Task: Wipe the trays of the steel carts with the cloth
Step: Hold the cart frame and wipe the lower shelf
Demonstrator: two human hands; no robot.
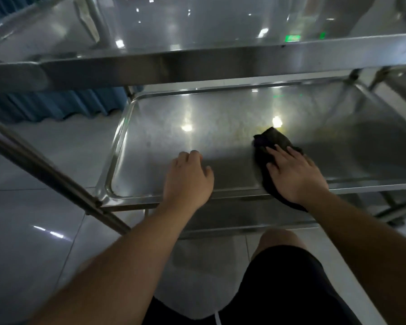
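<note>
A steel cart's middle tray (164, 141) fills the centre of the head view, shiny and smeared with yellowish marks near its middle. A dark cloth (271, 139) lies on the tray at its front right, one end hanging over the front rim. My right hand (293, 174) presses flat on the cloth with straight, spread fingers. My left hand (189, 177) rests on the tray's front edge left of the cloth, its fingers loosely bent and holding nothing.
The cart's top tray (197, 62) overhangs the far half of the middle tray. A steel handle bar (45, 172) slants at the left. A second steel cart (399, 87) stands at the right. A blue curtain (56, 106) hangs at the far left above the tiled floor (33, 226).
</note>
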